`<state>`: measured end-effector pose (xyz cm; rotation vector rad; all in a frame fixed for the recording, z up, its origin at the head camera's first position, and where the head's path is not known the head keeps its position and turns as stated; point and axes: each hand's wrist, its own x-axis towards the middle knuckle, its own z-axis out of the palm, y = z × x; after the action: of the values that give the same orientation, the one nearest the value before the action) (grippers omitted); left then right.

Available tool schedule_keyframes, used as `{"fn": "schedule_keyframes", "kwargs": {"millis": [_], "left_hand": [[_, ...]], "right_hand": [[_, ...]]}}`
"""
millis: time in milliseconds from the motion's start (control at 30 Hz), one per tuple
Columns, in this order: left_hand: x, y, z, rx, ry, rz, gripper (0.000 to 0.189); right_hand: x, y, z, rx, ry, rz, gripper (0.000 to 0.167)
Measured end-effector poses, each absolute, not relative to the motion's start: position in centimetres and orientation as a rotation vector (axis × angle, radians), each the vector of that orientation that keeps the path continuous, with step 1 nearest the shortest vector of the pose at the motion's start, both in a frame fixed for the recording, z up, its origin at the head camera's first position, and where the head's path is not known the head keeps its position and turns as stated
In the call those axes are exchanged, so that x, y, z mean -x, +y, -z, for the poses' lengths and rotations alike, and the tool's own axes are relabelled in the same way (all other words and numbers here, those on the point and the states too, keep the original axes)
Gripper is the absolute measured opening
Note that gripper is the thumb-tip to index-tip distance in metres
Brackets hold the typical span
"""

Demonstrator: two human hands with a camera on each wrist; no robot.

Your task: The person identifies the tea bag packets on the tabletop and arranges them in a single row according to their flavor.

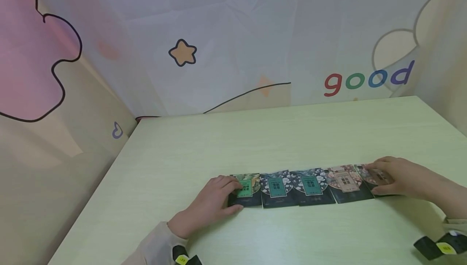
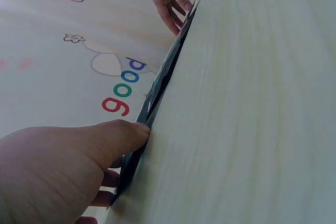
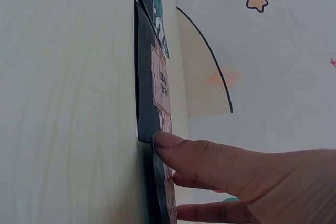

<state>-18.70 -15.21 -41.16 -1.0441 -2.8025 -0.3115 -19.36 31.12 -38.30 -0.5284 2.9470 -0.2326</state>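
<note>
Several flat dark packets with floral tops lie in an overlapping row. At the left end is a packet with a green label (image 1: 246, 189); my left hand (image 1: 208, 203) grips its outer end, thumb at the near edge. Two packets with teal labels (image 1: 278, 188) come in the middle, then a packet with a pink label (image 1: 346, 182). My right hand (image 1: 410, 179) holds the rightmost packet (image 1: 381, 178), thumb on its near edge and fingers toward its far side, covering part of it. In the right wrist view that packet (image 3: 161, 192) appears slightly raised, with shadow beneath.
The pale green-yellow table (image 1: 175, 147) extends around the row. Behind it hangs a printed backdrop (image 1: 233, 46) with a star and the word "good". Black straps with yellow tags (image 1: 446, 248) sit at the wrists.
</note>
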Motion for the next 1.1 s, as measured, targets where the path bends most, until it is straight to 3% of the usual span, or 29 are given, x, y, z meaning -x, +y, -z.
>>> {"fn": "schedule_keyframes", "kwargs": {"millis": [567,1100], "left_hand": [[18.60,-15.25,41.05,1.040,-2.800,0.317,0.046],[19.02,-15.48,41.24,1.104,-2.780,0.199,0.045]], "right_hand": [[19.91,31.09,38.62,0.544,2.945,0.178,0.072],[19.83,30.13,38.53,0.593,2.995,0.205,0.057]]}}
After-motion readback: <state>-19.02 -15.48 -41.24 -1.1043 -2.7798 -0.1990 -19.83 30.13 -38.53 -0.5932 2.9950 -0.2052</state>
